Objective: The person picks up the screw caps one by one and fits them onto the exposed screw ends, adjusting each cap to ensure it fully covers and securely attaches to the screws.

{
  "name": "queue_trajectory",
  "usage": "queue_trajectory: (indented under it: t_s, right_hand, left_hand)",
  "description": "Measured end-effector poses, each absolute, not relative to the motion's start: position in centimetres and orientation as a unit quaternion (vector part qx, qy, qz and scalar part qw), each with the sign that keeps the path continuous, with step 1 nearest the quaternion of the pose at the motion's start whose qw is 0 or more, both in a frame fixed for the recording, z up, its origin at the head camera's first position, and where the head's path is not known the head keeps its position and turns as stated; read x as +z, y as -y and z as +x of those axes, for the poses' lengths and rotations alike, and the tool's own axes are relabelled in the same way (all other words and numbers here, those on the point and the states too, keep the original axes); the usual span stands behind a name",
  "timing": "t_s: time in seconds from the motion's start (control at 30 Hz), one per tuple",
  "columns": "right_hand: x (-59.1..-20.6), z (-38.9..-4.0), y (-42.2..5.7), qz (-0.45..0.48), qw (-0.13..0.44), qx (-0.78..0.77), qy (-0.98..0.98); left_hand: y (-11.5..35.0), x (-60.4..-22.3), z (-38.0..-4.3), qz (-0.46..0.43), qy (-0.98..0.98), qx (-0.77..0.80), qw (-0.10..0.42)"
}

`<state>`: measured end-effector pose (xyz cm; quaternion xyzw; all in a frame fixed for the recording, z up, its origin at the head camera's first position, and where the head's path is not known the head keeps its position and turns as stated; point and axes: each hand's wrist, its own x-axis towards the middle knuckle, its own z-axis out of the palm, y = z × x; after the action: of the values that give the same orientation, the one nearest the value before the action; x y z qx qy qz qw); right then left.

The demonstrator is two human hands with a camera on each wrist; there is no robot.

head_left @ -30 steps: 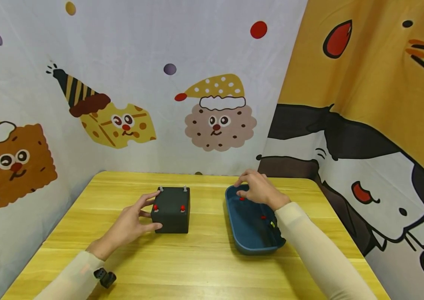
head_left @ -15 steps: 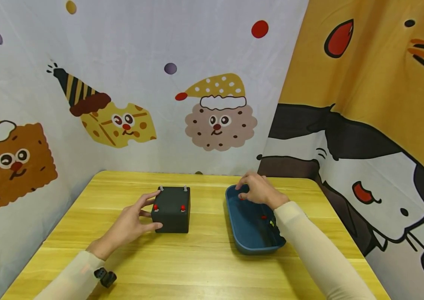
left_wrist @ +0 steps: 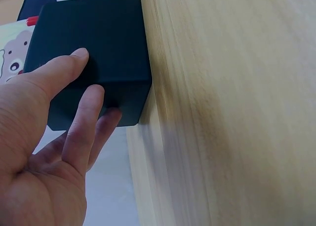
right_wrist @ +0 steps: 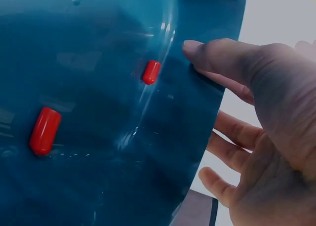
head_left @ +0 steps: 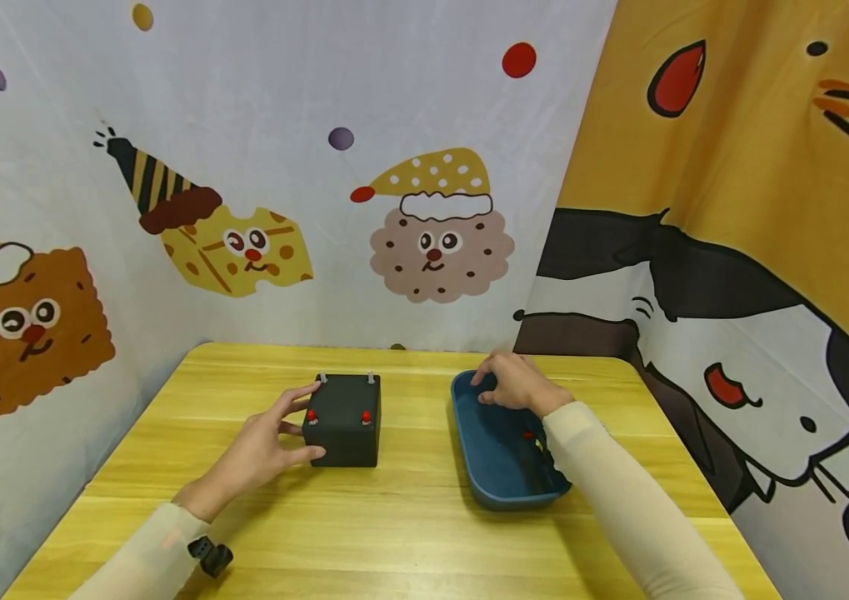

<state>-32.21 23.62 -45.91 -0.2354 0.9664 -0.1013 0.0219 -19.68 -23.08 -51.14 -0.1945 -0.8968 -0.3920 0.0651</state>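
A black box (head_left: 343,425) stands on the table, with toggle switches on top. The front two wear red caps (head_left: 367,417); the back two show bare metal levers (head_left: 371,377). My left hand (head_left: 262,446) holds the box at its left side, thumb on the near face and fingers round the corner. Inside the blue tray (head_left: 478,479), my right hand (head_left: 517,383) reaches down with bent, parted fingers. Two loose red caps (right_wrist: 45,131) lie on the tray floor in the right wrist view, apart from the thumb. Nothing shows between the right fingers.
A small yellow-green piece (head_left: 540,446) lies in the tray beside the right sleeve. The wooden table (head_left: 394,542) ends at a printed cloth (head_left: 259,100) behind and at the sides. A black device (head_left: 210,556) is strapped to the left wrist.
My right hand has shifted slightly nearer and lower in the tray, hiding the far red cap from the head view. The left hand and the box have stayed put.
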Motion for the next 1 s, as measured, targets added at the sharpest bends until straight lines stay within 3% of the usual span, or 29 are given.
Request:
queue_trajectory:
  t_s: [1.0]
  right_hand:
    - [-47.5, -33.5, -24.1, -0.238, 0.038, -0.059, -0.969]
  left_hand:
    - [23.0, -50.9, -19.6, -0.197, 0.897, -0.391, 0.064]
